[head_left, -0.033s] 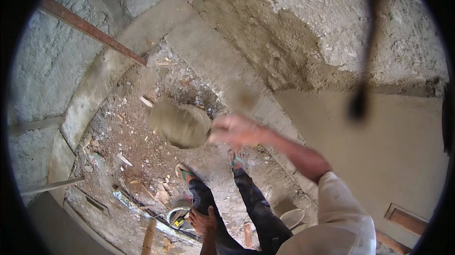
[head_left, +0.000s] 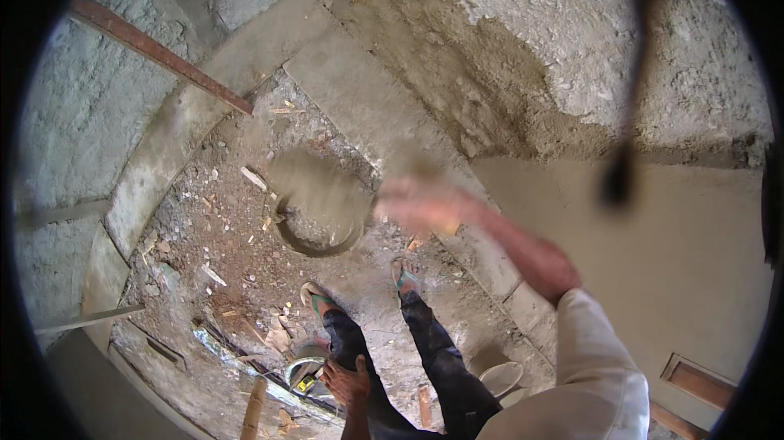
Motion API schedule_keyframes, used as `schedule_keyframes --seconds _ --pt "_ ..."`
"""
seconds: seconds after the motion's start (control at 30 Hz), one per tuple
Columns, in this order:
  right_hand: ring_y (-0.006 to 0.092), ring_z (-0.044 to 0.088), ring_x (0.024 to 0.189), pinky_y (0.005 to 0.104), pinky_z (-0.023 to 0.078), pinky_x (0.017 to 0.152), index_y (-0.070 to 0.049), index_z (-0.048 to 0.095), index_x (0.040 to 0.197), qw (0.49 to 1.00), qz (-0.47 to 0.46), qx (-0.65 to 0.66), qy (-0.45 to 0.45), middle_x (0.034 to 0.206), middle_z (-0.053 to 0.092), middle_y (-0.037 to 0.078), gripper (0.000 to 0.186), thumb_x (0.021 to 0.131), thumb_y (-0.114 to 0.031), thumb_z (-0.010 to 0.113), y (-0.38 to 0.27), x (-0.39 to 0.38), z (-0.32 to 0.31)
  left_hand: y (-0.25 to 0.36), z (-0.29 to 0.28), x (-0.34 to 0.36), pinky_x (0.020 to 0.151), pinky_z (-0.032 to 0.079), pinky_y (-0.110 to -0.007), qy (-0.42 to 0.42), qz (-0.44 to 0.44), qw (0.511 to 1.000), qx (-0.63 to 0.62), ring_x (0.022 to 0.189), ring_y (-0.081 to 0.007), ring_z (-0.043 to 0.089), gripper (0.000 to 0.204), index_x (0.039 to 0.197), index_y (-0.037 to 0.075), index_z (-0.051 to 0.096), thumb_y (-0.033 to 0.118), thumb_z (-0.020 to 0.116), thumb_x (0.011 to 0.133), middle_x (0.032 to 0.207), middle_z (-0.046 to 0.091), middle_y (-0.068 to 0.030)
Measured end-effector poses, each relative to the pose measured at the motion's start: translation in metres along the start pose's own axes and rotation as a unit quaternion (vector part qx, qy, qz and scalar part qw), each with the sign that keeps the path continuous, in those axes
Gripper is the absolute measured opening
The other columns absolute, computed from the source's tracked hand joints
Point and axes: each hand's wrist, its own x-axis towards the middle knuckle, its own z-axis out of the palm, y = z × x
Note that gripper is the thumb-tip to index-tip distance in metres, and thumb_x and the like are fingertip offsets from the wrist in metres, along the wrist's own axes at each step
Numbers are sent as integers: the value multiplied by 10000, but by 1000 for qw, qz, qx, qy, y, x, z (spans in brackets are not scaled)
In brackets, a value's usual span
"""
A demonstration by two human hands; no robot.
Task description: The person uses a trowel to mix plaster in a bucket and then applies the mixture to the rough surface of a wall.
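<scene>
My right hand [head_left: 420, 203] is smeared by motion. It grips what looks like a trowel, whose broad grey-brown blade [head_left: 317, 185] is blurred and hangs over a round mortar pan [head_left: 322, 250]. Wet mortar coats the inside of the pan, which sits on the rubble floor ahead of my feet; the blade hides its far part. My left hand [head_left: 347, 381] lies on my left leg near the knee, fingers spread, holding nothing. Next to it stands a bucket [head_left: 296, 368] with a yellow and black tape measure [head_left: 305, 383] at its rim.
Fresh mortar [head_left: 457, 64] covers the lower part of the rough wall. A reddish bar [head_left: 163, 58] slants in at upper left. Stone chips and wood scraps litter the ground. Behind my right leg is a pale round container [head_left: 501, 376]. A dark blurred cord [head_left: 625, 170] hangs close on the right.
My right hand and the trowel have moved slightly right and away from me, and the blade has lifted off the pan's near part, baring its inside. My left hand stays on the leg.
</scene>
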Motion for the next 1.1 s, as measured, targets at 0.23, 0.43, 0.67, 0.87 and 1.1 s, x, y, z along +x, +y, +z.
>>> schedule_keyframes --seconds 0.23,0.43,0.67,0.87,1.1 --pt "69 410 455 241 313 412 -79 582 837 863 -78 195 459 616 495 -37 305 1019 -322 610 46 -115 -167 -1 1 0 1161 319 -522 -7 6 1000 -3 1384 -396 422 934 1453 -27 429 618 701 835 1465 465 -221" --pt "77 432 476 277 366 429 -60 633 904 873 135 169 437 602 483 -10 281 1018 -312 582 154 -179 -37 -12 17 1 1161 319 -531 7 1 1000 -30 1404 -418 394 933 1476 -13 395 603 696 843 1468 462 -225" --pt "373 708 870 498 544 715 -23 620 1075 938 -13 -274 211 947 684 255 241 965 -238 616 284 60 152 -20 -6 14 1108 368 -533 -17 -15 1000 -21 1381 -381 419 897 1487 44 389 577 722 846 1458 458 -189" --pt "384 709 955 503 583 810 -71 695 1025 836 68 -526 139 1046 702 196 242 878 -263 679 279 223 182 -44 0 23 1140 335 -526 -51 -41 995 -70 1398 -383 416 888 1483 46 395 550 740 837 1490 450 -181" --pt "391 707 1005 484 581 905 -16 712 1038 879 43 -468 83 1058 702 213 336 785 -236 732 318 299 252 -61 -5 37 1128 341 -547 -61 -35 990 -121 1369 -414 436 886 1467 39 402 486 778 800 1452 482 -206"
